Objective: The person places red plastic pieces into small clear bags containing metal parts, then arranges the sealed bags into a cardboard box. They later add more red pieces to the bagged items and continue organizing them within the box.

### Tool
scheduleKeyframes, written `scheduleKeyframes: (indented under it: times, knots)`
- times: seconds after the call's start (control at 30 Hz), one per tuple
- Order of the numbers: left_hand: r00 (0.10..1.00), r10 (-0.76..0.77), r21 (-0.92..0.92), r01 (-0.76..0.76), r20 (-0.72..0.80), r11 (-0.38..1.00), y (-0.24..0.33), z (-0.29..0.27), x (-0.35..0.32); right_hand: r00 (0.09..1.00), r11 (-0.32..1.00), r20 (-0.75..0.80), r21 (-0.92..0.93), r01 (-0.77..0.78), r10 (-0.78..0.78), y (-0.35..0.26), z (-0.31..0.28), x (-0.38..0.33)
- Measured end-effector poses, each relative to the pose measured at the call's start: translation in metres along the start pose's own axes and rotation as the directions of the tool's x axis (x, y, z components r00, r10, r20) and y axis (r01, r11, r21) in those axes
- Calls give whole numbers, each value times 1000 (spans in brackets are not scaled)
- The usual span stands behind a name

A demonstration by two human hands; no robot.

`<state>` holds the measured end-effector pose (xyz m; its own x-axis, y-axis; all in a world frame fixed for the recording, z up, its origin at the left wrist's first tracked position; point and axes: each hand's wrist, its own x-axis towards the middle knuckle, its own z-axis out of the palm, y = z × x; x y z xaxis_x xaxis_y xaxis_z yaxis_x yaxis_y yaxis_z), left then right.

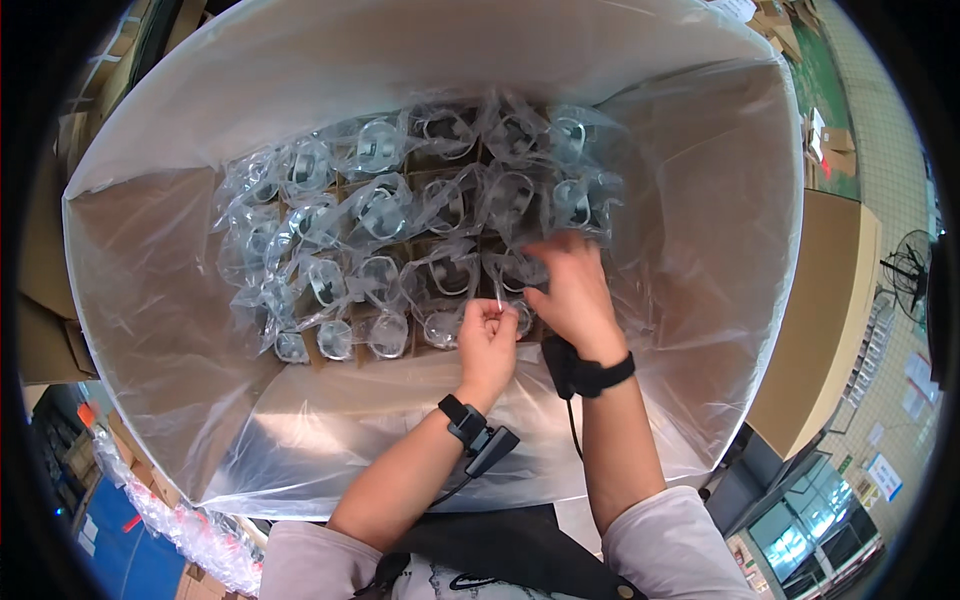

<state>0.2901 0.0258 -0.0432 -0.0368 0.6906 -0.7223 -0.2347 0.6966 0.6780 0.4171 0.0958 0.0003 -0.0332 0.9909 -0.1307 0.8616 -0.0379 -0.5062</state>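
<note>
Room: tiled surface (890, 115) and black fan (908, 265) at far right, brown carton (815, 320) just outside the box, blue surface (115, 530) at lower left. Work area: deep box lined with clear film liner (690, 190); on its floor, cardboard dividers (428, 160) hold rows of bagged metal parts (380, 145), rounded ends up. The bag (498, 287) in hand is in the near rows, toward the right end of the grid; its gathered film runs up from the left fingertips, pointing away from the wearer. Part inside: long axis cannot be read. Left hand (488, 345) is closed, thumb and fingers pinching film. Right hand (575, 295) is partly spread, thumb apart from fingers, over neighbouring film; contact unclear. Open room: a strip of liner right of the grid; the near wall lies close under both wrists.
</note>
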Motion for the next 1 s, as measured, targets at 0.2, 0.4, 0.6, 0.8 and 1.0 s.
scheduleKeyframes:
  times: [0.2,0.4,0.6,0.8,1.0]
  knots:
    - [931,-362,41,364,-50,930,28,4,3,997,996,12,48,-78,78,2,20,-1]
    - [942,-321,-65,316,-96,946,11,-20,-13,783,816,-359,493,-303,508,1,-34,4]
    - [951,53,376,-171,303,911,0,10,-37,852,873,217,-229,-430,477,92,27,-23]
    - [896,72,739,-404,438,539,-1,50,-2,881,864,111,-285,-416,461,93,67,-5]
    - [886,-114,838,-375,450,397,-5,56,19,902,904,76,-82,-420,426,81,39,-25]
